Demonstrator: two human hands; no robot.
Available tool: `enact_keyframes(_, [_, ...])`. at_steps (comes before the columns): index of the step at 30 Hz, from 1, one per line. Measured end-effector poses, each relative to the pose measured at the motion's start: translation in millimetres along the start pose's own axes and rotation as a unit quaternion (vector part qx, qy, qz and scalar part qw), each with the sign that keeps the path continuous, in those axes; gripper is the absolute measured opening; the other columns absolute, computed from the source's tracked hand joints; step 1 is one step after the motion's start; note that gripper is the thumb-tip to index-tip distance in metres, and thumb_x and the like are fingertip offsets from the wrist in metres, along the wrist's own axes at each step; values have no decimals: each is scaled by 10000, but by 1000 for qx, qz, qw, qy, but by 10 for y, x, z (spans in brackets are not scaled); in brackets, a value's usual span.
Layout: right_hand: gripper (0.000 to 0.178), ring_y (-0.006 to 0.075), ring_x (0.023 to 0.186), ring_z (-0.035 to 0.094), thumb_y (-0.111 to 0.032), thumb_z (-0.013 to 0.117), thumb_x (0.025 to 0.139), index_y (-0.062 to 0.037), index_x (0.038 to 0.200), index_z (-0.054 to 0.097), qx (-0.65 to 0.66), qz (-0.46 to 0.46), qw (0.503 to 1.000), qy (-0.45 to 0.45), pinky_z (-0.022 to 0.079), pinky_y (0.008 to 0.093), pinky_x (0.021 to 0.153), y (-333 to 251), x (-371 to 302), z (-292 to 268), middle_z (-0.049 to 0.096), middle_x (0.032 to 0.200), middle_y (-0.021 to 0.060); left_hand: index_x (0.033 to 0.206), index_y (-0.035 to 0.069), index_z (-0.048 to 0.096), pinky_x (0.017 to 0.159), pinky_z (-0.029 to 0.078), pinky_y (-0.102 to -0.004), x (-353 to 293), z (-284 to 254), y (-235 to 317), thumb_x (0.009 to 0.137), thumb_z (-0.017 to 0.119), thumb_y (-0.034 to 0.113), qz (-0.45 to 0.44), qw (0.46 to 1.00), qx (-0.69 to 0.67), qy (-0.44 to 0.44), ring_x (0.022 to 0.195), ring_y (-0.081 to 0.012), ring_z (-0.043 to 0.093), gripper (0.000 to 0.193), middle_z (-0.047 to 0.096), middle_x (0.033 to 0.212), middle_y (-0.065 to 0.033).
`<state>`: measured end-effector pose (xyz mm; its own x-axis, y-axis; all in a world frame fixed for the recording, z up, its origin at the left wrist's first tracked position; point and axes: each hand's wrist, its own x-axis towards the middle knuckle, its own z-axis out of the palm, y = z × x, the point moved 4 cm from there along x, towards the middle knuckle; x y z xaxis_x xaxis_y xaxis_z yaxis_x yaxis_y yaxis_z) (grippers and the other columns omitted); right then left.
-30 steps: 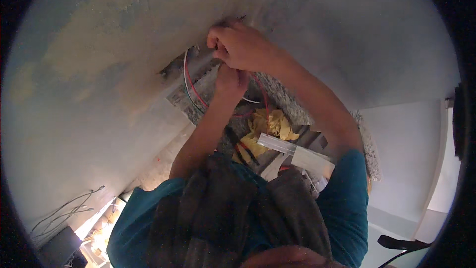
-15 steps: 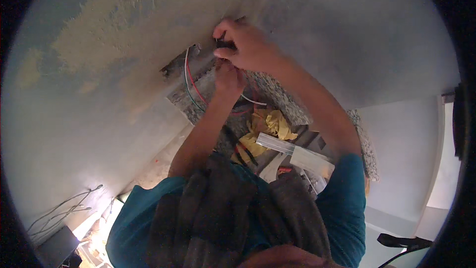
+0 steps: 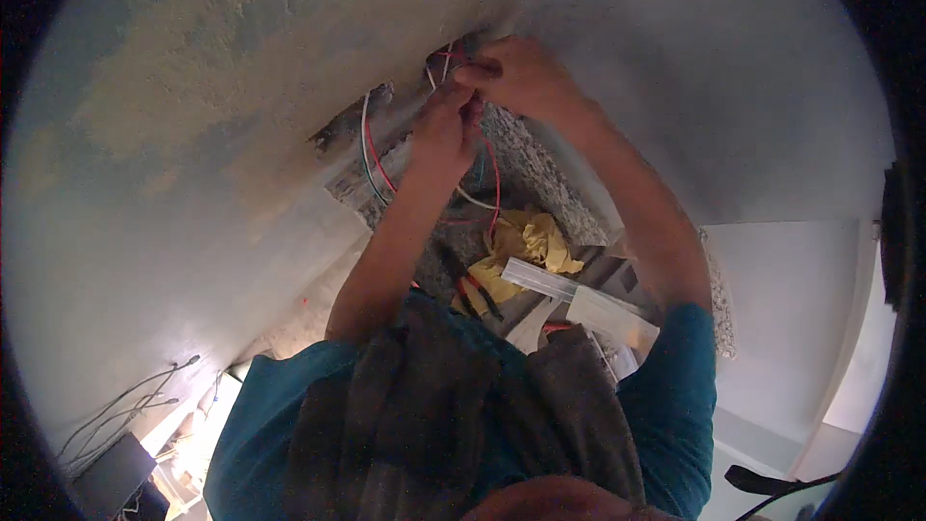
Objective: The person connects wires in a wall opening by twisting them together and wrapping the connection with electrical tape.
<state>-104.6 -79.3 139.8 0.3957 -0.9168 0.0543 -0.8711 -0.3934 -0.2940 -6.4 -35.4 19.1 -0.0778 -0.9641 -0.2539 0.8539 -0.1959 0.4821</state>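
Observation:
My left hand (image 3: 444, 130) is closed, fingertips raised, by a wall opening (image 3: 447, 56) near the corner. Thin white and red electrical wires come out of that opening towards its fingers, and a red wire (image 3: 497, 169) hangs in a loop below it. My right hand (image 3: 529, 77) comes in from the right, its thumb and fingers pinched right at the left fingertips. What the right fingers grip is hidden. A second wall opening (image 3: 349, 125), to the left, lets out white, red and green wires (image 3: 376, 150) that curve down behind my left forearm.
Below lies a speckled stone counter (image 3: 555, 174) with crumpled yellow paper (image 3: 531, 241), pliers with dark handles (image 3: 477, 294) and a clear-grey plastic strip (image 3: 538, 278). Loose cables (image 3: 145, 396) stick out of the wall at lower left. Two walls meet behind the hands.
My right hand has moved right and slightly down off the wall opening, which now shows with its wires. My left hand has risen slightly. The red wire's loop now hangs in plain view.

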Motion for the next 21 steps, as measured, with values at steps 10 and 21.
enact_keyframes(10, [229, 146, 737, 651, -220, 720, 897, -9, 986, 728, 156, -69, 985, -35, 527, 325, 710, 150, -78, -127, 705, 790, 78, 927, 75, 664, 557, 351, -248, 58, 111, 133, 950, 672, 170, 3, 999, 10, -51, 617, -100, 464, 98, 547, 737, 15])
enact_keyframes(21, [203, 114, 844, 667, -175, 725, 941, -7, 1055, 737, 410, 15, 906, -108, 533, 297, 778, 438, -93, 306, 735, 890, 41, 1167, 38, 603, 613, 424, -278, -51, -1, 98, 995, 594, 97, -40, 997, -60, -17, 700, -135, 530, 182, 583, 824, -14])
